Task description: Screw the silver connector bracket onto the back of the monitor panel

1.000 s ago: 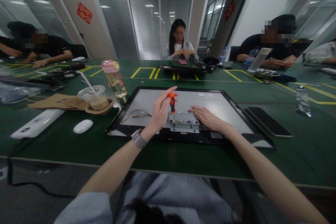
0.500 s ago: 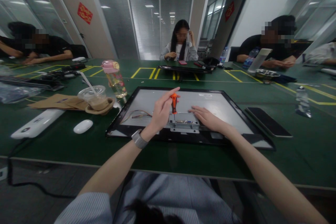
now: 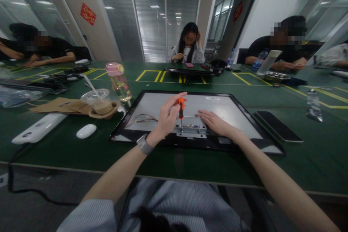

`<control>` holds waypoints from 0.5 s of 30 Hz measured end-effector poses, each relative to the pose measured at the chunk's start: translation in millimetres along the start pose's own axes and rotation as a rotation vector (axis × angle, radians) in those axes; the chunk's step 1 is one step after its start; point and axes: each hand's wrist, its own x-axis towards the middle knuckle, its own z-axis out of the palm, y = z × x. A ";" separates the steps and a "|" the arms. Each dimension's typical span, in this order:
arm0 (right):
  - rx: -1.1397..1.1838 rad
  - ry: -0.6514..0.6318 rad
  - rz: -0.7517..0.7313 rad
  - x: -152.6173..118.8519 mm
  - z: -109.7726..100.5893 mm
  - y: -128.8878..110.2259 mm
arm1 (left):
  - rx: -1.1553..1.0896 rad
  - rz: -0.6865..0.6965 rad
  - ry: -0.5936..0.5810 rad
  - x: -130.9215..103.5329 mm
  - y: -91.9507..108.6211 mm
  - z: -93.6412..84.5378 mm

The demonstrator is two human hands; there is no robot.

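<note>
My left hand [image 3: 166, 116] is closed around the orange and black handle of a screwdriver [image 3: 181, 108], with the index finger stretched out past its top. The screwdriver stands nearly upright, its shaft pointing down at the left part of a metal port box [image 3: 191, 129]; whether its tip sits in a screw is too small to tell. That box, with connectors along it, is on the back of a flat display panel [image 3: 146, 103] lying on the table. To the right of the box, my right hand [image 3: 213, 121] rests flat on the panel, fingers apart. Thin wires [image 3: 145, 117] lie on the panel's left part.
Left of the panel are a white mouse [image 3: 86, 131], a white power strip [image 3: 38, 128], an iced-drink cup [image 3: 100, 103] and a pink-lidded bottle [image 3: 119, 81]. A black phone [image 3: 277, 126] lies to the right. Several people sit around the green table [image 3: 206, 166].
The screwdriver's handle has turned and shifted very slightly to the right within my left hand. My right hand has stayed in place.
</note>
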 end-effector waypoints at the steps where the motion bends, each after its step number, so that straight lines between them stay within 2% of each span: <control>1: 0.001 -0.001 0.000 -0.1 -0.1 -0.2 | -0.016 0.000 -0.004 -0.5 0.2 0.3; 9: 0.007 -0.005 -0.006 -1.1 -0.2 0.6 | 0.170 0.176 0.082 2.6 5.2 0.9; 15: 0.012 0.003 -0.008 -1.2 -0.9 0.3 | 0.085 0.096 0.033 0.0 2.1 -1.2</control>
